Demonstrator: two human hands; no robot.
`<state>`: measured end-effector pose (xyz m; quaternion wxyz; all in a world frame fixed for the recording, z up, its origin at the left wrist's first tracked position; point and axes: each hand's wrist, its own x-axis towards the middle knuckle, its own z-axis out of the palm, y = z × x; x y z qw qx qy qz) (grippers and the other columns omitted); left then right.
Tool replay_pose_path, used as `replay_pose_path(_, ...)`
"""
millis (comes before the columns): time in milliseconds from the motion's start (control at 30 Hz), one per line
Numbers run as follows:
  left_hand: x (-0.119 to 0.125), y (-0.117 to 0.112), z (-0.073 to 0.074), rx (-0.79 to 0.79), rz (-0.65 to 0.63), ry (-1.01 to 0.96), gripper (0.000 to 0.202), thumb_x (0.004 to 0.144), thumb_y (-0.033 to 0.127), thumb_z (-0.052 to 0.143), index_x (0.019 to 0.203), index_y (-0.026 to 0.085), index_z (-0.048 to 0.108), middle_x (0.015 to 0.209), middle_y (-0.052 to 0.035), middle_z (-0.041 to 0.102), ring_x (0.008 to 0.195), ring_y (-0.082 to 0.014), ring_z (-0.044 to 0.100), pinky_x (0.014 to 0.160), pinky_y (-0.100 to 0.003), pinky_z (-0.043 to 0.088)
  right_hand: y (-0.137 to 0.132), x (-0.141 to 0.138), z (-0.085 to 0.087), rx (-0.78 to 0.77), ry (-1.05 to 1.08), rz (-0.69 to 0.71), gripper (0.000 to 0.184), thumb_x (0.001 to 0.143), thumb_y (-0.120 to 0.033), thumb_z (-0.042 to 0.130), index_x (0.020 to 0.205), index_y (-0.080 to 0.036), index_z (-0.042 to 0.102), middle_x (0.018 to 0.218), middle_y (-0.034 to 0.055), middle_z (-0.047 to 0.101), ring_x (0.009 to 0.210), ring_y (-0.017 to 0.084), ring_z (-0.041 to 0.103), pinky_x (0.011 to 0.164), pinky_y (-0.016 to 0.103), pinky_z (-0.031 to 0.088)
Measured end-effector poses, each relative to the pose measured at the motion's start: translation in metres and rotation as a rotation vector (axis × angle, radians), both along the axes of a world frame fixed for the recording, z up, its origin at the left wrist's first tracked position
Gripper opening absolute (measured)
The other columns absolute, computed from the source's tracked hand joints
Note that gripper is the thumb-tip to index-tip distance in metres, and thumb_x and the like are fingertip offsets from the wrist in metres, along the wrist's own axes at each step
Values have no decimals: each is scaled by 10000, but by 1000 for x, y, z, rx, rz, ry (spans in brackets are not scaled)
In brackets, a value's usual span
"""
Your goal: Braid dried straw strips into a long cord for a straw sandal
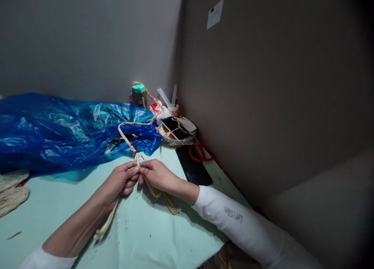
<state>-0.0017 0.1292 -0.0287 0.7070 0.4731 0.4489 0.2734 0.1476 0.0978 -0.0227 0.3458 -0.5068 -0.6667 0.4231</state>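
A braided cord of pale dried plant fibre (pixel 126 138) runs from my fingers up over a blue plastic bag to the bottle at the back. Near my hands a bit of red (pixel 136 152) is on the braid. My left hand (pixel 124 178) pinches the braid's near end, its fingers closed. Right beside it, my right hand (pixel 154 174) is also closed on the strands, fingertips almost touching the left ones. Loose flat strands (pixel 107 223) hang below the left hand, and more loose strands (pixel 171 204) trail under the right wrist.
A blue plastic bag (pixel 73 132) covers the back left. Behind stand a bottle with a green lid (pixel 139 89) and a cup (pixel 173 110). A basket (pixel 177 141) holds a phone (pixel 175 128). Red-handled scissors (pixel 201 153) lie on a black slab (pixel 194 169) near the right wall. Fibre bundles (pixel 13 199) lie left.
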Motion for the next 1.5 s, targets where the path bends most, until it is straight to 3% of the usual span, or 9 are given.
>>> replay_pose_path(233, 3, -7, -7, 222, 151, 190, 337, 636, 421, 682, 526, 136, 542, 371, 61, 360, 331, -24, 225, 372, -178, 99, -18, 1, 14, 226, -740, -61, 225, 839, -200, 425, 901, -139, 633, 786, 123, 701, 649, 214, 629, 542, 277, 326)
replay_pose_path(367, 2, -11, -7, 248, 178, 202, 345, 642, 454, 660, 579, 120, 604, 330, 94, 270, 340, -26, 168, 403, -191, 70, -24, -2, 15, 315, -850, -58, 210, 862, -198, 408, 949, -145, 592, 746, 102, 688, 636, 232, 642, 529, 295, 332)
replay_pose_path(633, 2, -18, -4, 163, 159, 69, 290, 690, 409, 682, 707, 135, 589, 405, 106, 285, 394, -30, 165, 418, -195, 76, -37, -11, 13, 412, -982, 21, 226, 861, -144, 409, 1044, -113, 538, 729, 109, 676, 629, 230, 638, 559, 305, 361)
replay_pose_path(767, 1, -18, -2, 156, 128, 50, 209, 715, 320, 658, 699, 124, 586, 441, 91, 307, 410, -29, 172, 418, -196, 70, -36, -8, 11, 442, -890, 91, 262, 913, -215, 397, 1083, -111, 568, 741, 113, 682, 583, 207, 601, 547, 298, 302)
replay_pose_path(867, -1, -17, 0, 145, 105, -4, 158, 702, 265, 658, 709, 120, 594, 469, 88, 313, 413, -25, 172, 418, -196, 63, -28, -1, 16, 393, -667, -36, 330, 962, -372, 365, 932, -176, 629, 723, 69, 672, 592, 166, 563, 574, 281, 285)
replay_pose_path(967, -1, -16, 2, 110, 68, -23, 201, 711, 299, 667, 706, 106, 612, 448, 108, 254, 401, -19, 124, 414, -202, 40, -16, 7, 21, 332, -449, -192, 284, 957, -296, 376, 888, -171, 621, 775, 44, 661, 661, 140, 547, 624, 256, 310)
replay_pose_path(1100, 0, -16, 2, 103, 54, -37, 226, 705, 319, 671, 683, 106, 600, 442, 111, 250, 402, -19, 117, 415, -202, 42, -5, 8, 16, 230, -246, -72, 218, 933, -210, 383, 877, -161, 588, 820, 33, 649, 723, 128, 545, 655, 235, 337)
replay_pose_path(1367, 1, -20, 2, 171, 20, 44, 220, 735, 357, 601, 657, 152, 576, 434, 107, 229, 412, -57, 111, 436, -225, 64, 5, 0, 1, 156, -282, 26, 326, 935, -245, 373, 646, -161, 500, 642, 0, 538, 612, 105, 453, 603, 239, 280)
replay_pose_path(1500, 1, -22, 9, 465, 16, 356, 296, 768, 338, 539, 523, 176, 572, 439, 29, 409, 443, -111, 311, 476, -239, 204, 8, 6, -2, 189, -303, 37, 325, 897, -210, 410, 610, -151, 551, 641, -1, 550, 602, 99, 428, 595, 238, 265)
